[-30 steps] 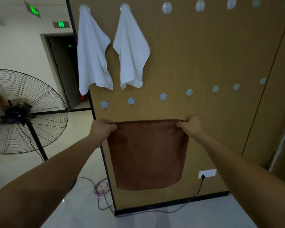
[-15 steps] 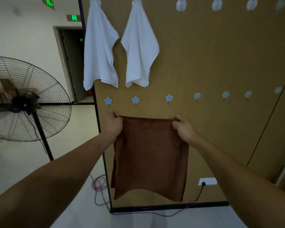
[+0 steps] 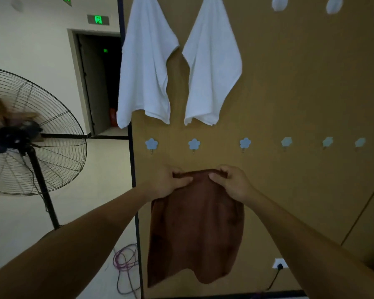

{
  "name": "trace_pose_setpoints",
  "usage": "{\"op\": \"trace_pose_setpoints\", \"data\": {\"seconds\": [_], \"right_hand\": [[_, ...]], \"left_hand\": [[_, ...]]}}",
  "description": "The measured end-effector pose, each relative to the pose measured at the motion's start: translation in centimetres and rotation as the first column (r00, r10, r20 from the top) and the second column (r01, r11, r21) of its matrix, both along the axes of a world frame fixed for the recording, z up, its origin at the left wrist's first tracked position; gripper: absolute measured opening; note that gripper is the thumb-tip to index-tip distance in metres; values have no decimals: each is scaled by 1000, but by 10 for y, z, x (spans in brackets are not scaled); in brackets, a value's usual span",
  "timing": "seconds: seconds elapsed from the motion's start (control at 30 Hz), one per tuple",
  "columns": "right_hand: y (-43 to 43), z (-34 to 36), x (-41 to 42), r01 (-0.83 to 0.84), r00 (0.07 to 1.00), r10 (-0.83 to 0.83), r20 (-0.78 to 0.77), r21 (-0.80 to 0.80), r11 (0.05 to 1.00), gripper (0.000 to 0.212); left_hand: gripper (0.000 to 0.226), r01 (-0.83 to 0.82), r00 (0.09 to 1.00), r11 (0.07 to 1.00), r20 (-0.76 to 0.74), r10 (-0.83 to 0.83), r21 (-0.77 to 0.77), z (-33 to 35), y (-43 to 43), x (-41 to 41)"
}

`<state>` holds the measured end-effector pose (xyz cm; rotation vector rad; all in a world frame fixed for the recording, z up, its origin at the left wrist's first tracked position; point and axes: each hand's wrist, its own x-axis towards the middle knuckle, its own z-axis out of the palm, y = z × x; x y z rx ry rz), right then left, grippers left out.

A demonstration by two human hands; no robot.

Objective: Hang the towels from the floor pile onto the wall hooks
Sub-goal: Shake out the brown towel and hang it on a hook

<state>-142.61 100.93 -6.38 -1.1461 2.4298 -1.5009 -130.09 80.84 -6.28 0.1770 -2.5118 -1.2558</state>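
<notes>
I hold a brown towel (image 3: 197, 229) up against the tan wall panel (image 3: 289, 87). My left hand (image 3: 171, 182) and my right hand (image 3: 231, 182) both pinch its top edge, close together near the middle, and the cloth hangs down below them. Just above my hands runs a row of blue flower-shaped hooks; the nearest ones are the first (image 3: 151, 144), second (image 3: 194, 144) and third (image 3: 245, 143) from the left. Two white towels (image 3: 145, 61) (image 3: 213, 65) hang from the upper row of round hooks. The floor pile is out of view.
A large standing fan (image 3: 28, 132) is on the left, its pole on the pale floor. A coil of purple cable (image 3: 125, 260) lies by the panel's left edge. A wall socket with a plug (image 3: 280, 264) sits low right. A dark doorway (image 3: 99, 83) is behind.
My hands have slid together along the towel's top edge, from the two corners to the middle, so the sides now droop. The view has moved closer to the wall.
</notes>
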Motion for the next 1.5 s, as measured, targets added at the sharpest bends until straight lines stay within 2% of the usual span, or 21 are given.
{"op": "trace_pose_setpoints", "data": {"seconds": [0.13, 0.23, 0.37, 0.53, 0.63, 0.73, 0.83, 0.93, 1.1, 1.23, 1.33, 1.4, 1.5], "right_hand": [[-31, -2, -19, -7, 998, 10, 60, -54, 998, 18], [-49, -3, -38, 64, 993, -51, 109, -121, 991, 18], [-75, -13, -67, 180, 974, -155, 165, -154, 972, 30], [-108, -20, -113, 344, 939, -342, 42, -144, 928, 34], [-126, -20, -141, 373, 926, -378, -21, -129, 919, 32], [-137, -26, -162, 384, 916, -394, -72, -124, 915, 30], [-143, -43, -171, 396, 915, -400, -54, -82, 915, 31], [-146, -54, -174, 432, 898, -439, -28, -128, 893, 29], [-150, -47, -177, 460, 881, -474, 1, -241, 855, 28], [-150, -61, -173, 476, 873, -487, -20, -179, 861, 26], [-153, -74, -171, 462, 886, -457, 73, -78, 883, 27], [-155, -78, -171, 425, 887, -409, 215, -32, 904, 30], [-154, -77, -170, 374, 793, -274, 545, -79, 924, 28]], "left_hand": [[39, -13, 1000, 998, -19, 14, 63, -9, -42, -28], [30, -23, 998, 998, -65, 27, 64, -7, -57, -54], [29, -193, 974, 981, -110, 196, 35, -11, -71, -95], [36, -278, 951, 958, -162, 264, -71, -16, -78, -145], [39, -360, 916, 927, -226, 330, -105, -16, -81, -171], [46, -466, 877, 874, -201, 436, -137, -26, -84, -189], [42, -513, 856, 836, -179, 485, -194, -44, -85, -195], [40, -558, 828, 793, -228, 512, -245, -55, -85, -199], [34, -595, 779, 782, -374, 504, -186, -55, -80, -204], [38, -614, 779, 749, -347, 523, -249, -68, -83, -204], [40, -584, 811, 748, -219, 542, -314, -83, -80, -205], [42, -505, 858, 802, -88, 505, -319, -88, -74, -212], [46, -412, 894, 906, 148, 423, -100, -81, -73, -226]]}}
